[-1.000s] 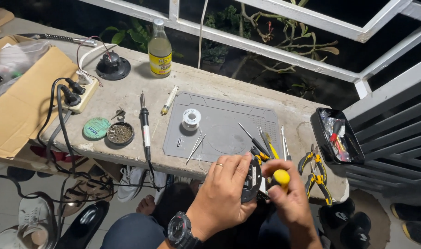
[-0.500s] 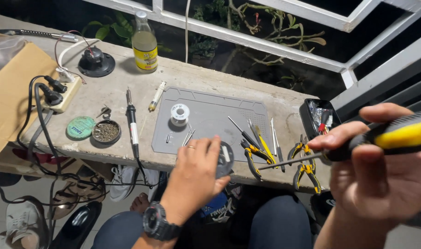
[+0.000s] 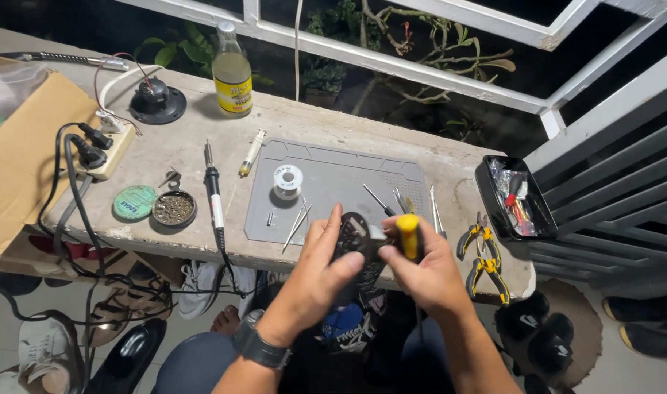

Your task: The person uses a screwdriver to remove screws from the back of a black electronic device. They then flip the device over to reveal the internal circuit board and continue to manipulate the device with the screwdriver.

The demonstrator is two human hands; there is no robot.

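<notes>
Hands grip: left hand (image 3: 320,271) on dark device (image 3: 354,241); right hand (image 3: 430,271) on yellow-handled screwdriver (image 3: 409,235); yellow-labelled bottle (image 3: 232,69) behind.

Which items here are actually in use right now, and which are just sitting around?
In use: left hand holding a dark round part; right hand gripping a yellow-handled screwdriver.

Lying about: soldering iron, solder spool, pliers, bottle, power strip.
</notes>
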